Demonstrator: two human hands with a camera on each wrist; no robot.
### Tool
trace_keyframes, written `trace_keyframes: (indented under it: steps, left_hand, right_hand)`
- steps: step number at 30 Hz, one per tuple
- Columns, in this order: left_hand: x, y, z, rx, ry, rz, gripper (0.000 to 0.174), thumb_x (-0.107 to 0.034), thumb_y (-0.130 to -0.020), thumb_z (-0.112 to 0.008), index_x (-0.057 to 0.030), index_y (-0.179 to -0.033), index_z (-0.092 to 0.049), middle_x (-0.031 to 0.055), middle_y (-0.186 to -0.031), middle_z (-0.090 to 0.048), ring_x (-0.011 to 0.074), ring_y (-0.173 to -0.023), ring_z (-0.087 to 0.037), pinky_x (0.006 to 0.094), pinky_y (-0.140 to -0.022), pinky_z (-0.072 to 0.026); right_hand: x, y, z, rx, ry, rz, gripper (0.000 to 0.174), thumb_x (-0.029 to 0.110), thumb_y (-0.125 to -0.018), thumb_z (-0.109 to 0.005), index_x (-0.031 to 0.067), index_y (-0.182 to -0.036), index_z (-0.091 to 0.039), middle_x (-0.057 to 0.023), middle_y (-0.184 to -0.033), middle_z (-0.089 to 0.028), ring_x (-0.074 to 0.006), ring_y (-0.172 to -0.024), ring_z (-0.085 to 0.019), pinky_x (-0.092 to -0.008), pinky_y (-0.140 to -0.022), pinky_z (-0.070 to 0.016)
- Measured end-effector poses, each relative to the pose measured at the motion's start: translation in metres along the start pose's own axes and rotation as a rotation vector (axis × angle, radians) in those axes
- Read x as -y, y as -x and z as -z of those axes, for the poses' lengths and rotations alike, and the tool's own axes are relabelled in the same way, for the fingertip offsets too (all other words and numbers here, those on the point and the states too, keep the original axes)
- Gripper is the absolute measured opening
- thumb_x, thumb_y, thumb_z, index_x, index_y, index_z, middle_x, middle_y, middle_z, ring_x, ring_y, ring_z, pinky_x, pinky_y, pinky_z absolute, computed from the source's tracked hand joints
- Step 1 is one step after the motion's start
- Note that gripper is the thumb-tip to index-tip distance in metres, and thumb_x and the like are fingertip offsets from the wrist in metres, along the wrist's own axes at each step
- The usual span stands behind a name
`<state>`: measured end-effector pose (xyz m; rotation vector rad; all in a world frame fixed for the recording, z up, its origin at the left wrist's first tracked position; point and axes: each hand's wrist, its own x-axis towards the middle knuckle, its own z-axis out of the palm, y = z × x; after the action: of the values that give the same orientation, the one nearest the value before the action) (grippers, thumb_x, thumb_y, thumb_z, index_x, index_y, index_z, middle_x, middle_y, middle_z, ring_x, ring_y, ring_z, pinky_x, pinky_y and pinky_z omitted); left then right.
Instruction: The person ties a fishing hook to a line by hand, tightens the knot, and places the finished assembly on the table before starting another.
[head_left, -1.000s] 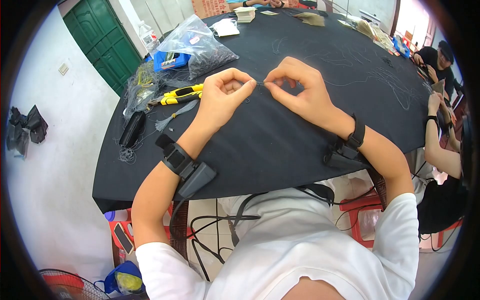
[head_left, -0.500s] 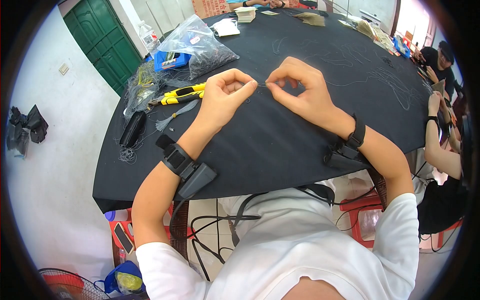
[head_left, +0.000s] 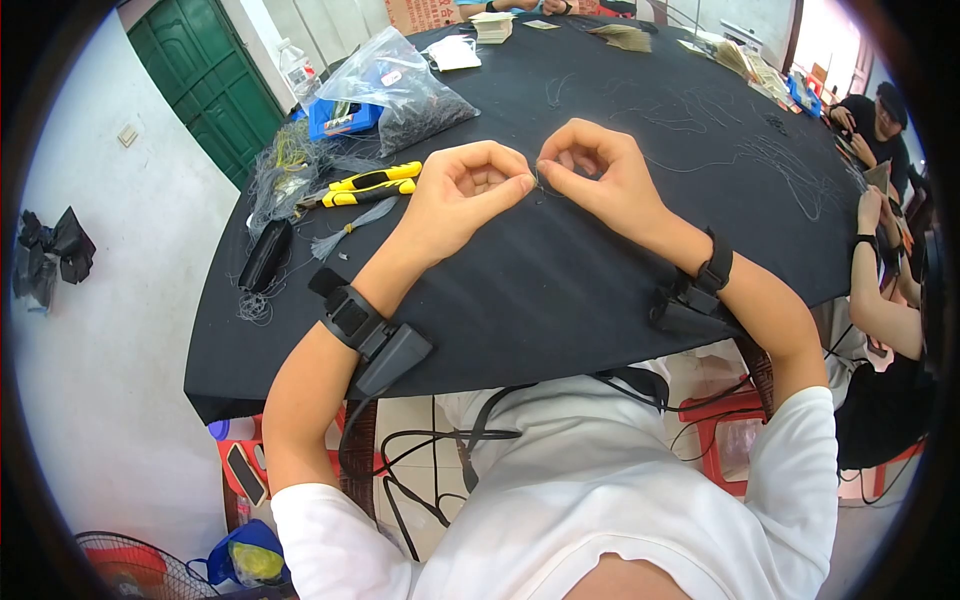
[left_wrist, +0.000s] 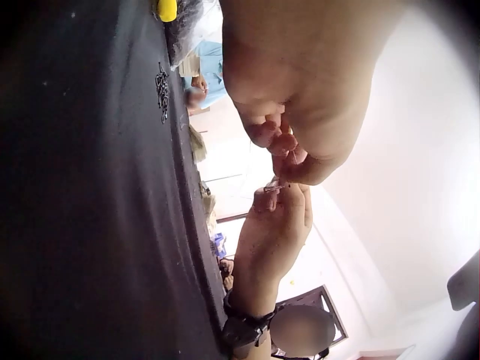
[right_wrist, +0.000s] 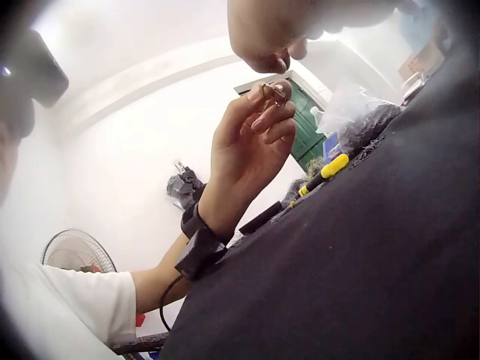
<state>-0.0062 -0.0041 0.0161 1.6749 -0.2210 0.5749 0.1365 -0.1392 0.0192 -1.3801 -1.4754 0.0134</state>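
My left hand point(head_left: 465, 190) pinches a small thin metal piece point(right_wrist: 275, 91) between thumb and forefinger, above the table. Facing it, my right hand point(head_left: 605, 180) has thumb and forefinger pinched together at the end of a thin line. The fingertips of both hands nearly meet in the head view. In the left wrist view, the metal piece lies just below the left fingertips, in front of the right fingers. The exact kind of this piece cannot be told. Yellow-and-black pliers point(head_left: 372, 186) lie left of my left hand, beside a tied bundle of grey line point(head_left: 350, 232).
A clear plastic bag of dark small pieces point(head_left: 420, 112) and a blue box point(head_left: 345, 124) stand at the back left. Tangled line point(head_left: 285, 180) and a black case point(head_left: 266, 258) lie at the left edge. Loose lines point(head_left: 785, 170) spread on the black cloth point(head_left: 500, 310). Other people sit around the table.
My left hand has moved to the right and its other fingers have loosened. The gap between the two hands' fingertips has narrowed, and the right hand has shifted slightly right.
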Motion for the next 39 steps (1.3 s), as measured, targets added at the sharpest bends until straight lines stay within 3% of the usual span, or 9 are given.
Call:
trace_keyframes:
  steps: [15,18,21,24,26,32,39]
  left_hand:
    - [-0.004,0.001,0.002,-0.078,0.014,0.009,0.007,-0.003,-0.082,-0.062,0.0014,-0.088,-0.060,0.0026,-0.087,-0.059,0.0059,-0.079,-0.056,0.0185,-0.071,-0.0447]
    - [-0.005,0.001,0.001,-0.071,0.040,0.022,0.007,-0.003,-0.082,-0.062,0.0011,-0.088,-0.060,0.0025,-0.089,-0.059,0.0060,-0.080,-0.056,0.0186,-0.072,-0.0446]
    - [-0.004,0.001,-0.001,-0.080,0.061,0.029,0.007,-0.004,-0.083,-0.062,0.0008,-0.088,-0.060,0.0025,-0.089,-0.059,0.0057,-0.081,-0.056,0.0184,-0.072,-0.0445]
    - [-0.003,0.001,-0.004,-0.163,0.045,0.061,0.007,-0.005,-0.083,-0.062,0.0006,-0.087,-0.060,0.0021,-0.085,-0.060,0.0048,-0.078,-0.056,0.0176,-0.070,-0.0440]
    - [-0.003,0.001,-0.006,-0.270,0.014,0.092,0.007,-0.005,-0.083,-0.062,0.0004,-0.087,-0.060,0.0016,-0.082,-0.061,0.0037,-0.075,-0.056,0.0167,-0.067,-0.0433]
    - [0.000,0.000,-0.006,-0.357,-0.017,0.052,0.007,-0.005,-0.083,-0.062,0.0001,-0.086,-0.060,-0.0015,-0.073,-0.060,-0.0004,-0.064,-0.051,0.0141,-0.055,-0.0365]
    - [0.008,-0.001,-0.007,-0.271,-0.079,0.024,0.006,-0.004,-0.082,-0.063,-0.0001,-0.082,-0.059,-0.0052,-0.066,-0.055,-0.0032,-0.056,-0.043,0.0128,-0.048,-0.0298]
  right_hand:
    - [0.001,0.001,0.001,0.006,-0.118,-0.146,0.011,0.013,-0.077,-0.062,0.0025,-0.079,-0.060,0.0070,-0.062,-0.044,-0.0010,-0.057,-0.036,-0.0194,-0.052,-0.0307]
    - [0.001,0.003,-0.003,0.084,-0.315,-0.236,0.011,0.012,-0.078,-0.062,0.0021,-0.080,-0.059,0.0057,-0.065,-0.050,-0.0011,-0.060,-0.042,-0.0192,-0.055,-0.0346]
    - [-0.002,0.007,-0.013,0.165,-0.613,-0.441,0.010,0.011,-0.079,-0.062,0.0024,-0.080,-0.058,0.0036,-0.070,-0.054,-0.0019,-0.064,-0.047,-0.0186,-0.058,-0.0373]
    - [-0.001,0.012,-0.019,0.194,-0.660,-0.497,0.008,0.010,-0.080,-0.062,0.0040,-0.079,-0.057,0.0028,-0.072,-0.055,-0.0028,-0.066,-0.049,-0.0186,-0.059,-0.0378]
    - [-0.005,0.013,-0.023,0.202,-0.562,-0.371,0.009,0.010,-0.080,-0.061,0.0036,-0.078,-0.056,0.0043,-0.069,-0.051,-0.0028,-0.064,-0.045,-0.0193,-0.057,-0.0360]
    - [0.014,0.012,-0.014,0.172,-0.172,-0.059,0.010,0.010,-0.077,-0.061,0.0030,-0.076,-0.054,0.0031,-0.065,-0.046,-0.0043,-0.060,-0.038,-0.0210,-0.054,-0.0323]
    - [0.025,0.002,-0.001,0.052,0.017,0.171,0.008,0.009,-0.076,-0.060,0.0026,-0.080,-0.056,-0.0008,-0.068,-0.047,-0.0085,-0.061,-0.040,-0.0228,-0.055,-0.0339]
